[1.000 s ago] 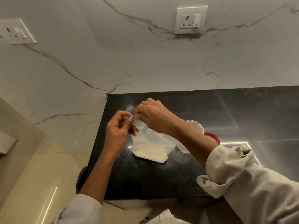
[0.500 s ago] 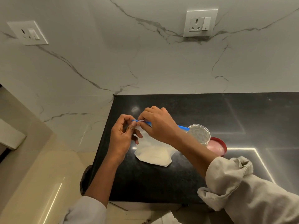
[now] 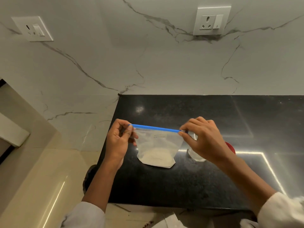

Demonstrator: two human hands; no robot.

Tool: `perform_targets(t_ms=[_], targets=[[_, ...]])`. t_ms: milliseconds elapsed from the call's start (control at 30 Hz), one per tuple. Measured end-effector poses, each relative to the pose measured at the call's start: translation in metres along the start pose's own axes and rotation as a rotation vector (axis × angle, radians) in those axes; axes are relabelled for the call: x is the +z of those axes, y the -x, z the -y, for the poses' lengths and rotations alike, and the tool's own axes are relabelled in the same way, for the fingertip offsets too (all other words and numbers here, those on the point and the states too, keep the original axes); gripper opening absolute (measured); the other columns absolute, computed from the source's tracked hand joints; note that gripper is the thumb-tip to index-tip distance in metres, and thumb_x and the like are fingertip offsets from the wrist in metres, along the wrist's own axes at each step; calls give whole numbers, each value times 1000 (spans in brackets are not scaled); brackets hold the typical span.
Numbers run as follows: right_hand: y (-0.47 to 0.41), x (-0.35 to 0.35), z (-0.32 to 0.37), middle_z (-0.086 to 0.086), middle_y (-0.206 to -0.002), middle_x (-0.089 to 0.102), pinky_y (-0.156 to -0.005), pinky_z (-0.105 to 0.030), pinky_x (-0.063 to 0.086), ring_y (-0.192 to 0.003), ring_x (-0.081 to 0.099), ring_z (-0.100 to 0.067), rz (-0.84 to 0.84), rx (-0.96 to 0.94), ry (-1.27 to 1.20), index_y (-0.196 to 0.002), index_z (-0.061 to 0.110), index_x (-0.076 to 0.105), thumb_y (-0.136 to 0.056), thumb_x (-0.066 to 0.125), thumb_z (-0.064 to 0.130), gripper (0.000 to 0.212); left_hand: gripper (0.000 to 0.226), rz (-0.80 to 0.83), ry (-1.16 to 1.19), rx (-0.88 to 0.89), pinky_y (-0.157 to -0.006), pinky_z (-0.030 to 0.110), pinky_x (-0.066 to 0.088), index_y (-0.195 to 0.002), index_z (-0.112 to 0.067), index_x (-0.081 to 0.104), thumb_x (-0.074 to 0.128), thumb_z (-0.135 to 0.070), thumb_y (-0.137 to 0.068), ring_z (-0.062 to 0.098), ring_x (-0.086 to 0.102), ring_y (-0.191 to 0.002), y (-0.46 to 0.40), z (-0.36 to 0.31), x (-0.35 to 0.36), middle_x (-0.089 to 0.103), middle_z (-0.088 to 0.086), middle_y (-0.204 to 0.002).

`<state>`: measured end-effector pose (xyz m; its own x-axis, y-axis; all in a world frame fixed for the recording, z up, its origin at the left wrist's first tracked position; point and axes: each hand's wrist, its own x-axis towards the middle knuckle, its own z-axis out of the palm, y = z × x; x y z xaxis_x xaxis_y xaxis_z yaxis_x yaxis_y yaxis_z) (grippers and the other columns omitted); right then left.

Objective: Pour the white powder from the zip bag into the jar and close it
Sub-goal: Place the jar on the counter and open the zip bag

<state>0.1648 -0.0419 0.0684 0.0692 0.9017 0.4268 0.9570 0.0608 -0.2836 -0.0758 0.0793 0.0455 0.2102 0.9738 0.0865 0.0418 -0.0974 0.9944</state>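
While the zip bag [image 3: 158, 145] stands upright on the black counter [image 3: 164, 186], both hands grip its top edge. Items are listed from left to right.

At far left, a white socket plate [image 3: 32, 28] is fixed to the marble wall [image 3: 148, 63], above a beige ledge [image 3: 24, 162] that sits lower than the counter.

The left hand [image 3: 117, 142] is closed on the left end of the bag's blue zip strip [image 3: 155, 128], with thumb and fingers pinching that corner. The forearm rises from a pale rolled sleeve [image 3: 88, 214] at the bottom edge of the view.

The bag is clear plastic. Its zip strip is stretched out in a straight line between the two hands, slightly lower at the right end. White powder [image 3: 156, 157] lies heaped in the bottom of the bag, which rests on the counter near its left edge. Whether the strip is sealed or parted cannot be told from this angle.

The right hand [image 3: 204, 139] is closed on the right end of the strip, fingertips pinching it. Just behind and below this hand stands a clear jar [image 3: 196, 156], mostly hidden by the hand. A red lid [image 3: 231, 148] lies on the counter just beside the jar, on its right side; only an edge shows.

A second socket plate [image 3: 211, 21] is mounted on the wall at upper right. A bright strip of reflected light [image 3: 269, 170] crosses the counter at right.
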Motion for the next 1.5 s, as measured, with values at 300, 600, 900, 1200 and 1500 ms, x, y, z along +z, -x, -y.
perform_targets(t_ms=[300, 600, 900, 1200, 1500], targets=[[3, -2, 2, 8, -91, 67, -74, -28, 40, -83, 57, -12, 49, 24, -3, -96, 24, 68, -90, 60, 40, 19, 22, 110, -12, 3, -55, 29, 59, -115, -16, 55, 55, -28, -96, 20, 70, -77, -3, -8, 5, 65, 6, -101], [-16, 1, 19, 10, -119, 57, -89, -33, 42, -105, 48, -10, 237, -15, 52, -126, 32, 55, -88, 53, 59, 47, 43, -36, -106, -232, -49, 30, 46, -73, -16, 56, 44, -50, -99, 14, 53, -53, 41, -7, 49, 54, 5, -62], [-31, 9, 29, 0, -100, 67, -75, -28, 52, -86, 59, -12, 296, -25, -58, -119, 19, 68, -97, 55, 27, 27, 24, 159, 48, -385, -59, 32, 60, -101, -22, 66, 50, -40, -99, 16, 73, -71, 40, -15, 79, 74, -1, -89], [-16, 11, 36, 7, -87, 58, -58, -27, 44, -69, 50, -7, 245, -52, -142, -113, 26, 71, -98, 52, 34, 25, 31, 205, 192, -296, -52, 32, 51, -107, -3, 61, 46, -29, -102, 23, 71, -74, 54, -15, 70, 73, 15, -91], [-17, 12, 36, 9, -86, 59, -59, -12, 40, -68, 56, -6, 272, 6, -381, -112, 18, 73, -94, 60, 29, 25, 25, 220, 147, -222, -50, 31, 53, -104, -5, 60, 51, -28, -100, 20, 71, -76, 54, -11, 64, 73, 7, -88]])
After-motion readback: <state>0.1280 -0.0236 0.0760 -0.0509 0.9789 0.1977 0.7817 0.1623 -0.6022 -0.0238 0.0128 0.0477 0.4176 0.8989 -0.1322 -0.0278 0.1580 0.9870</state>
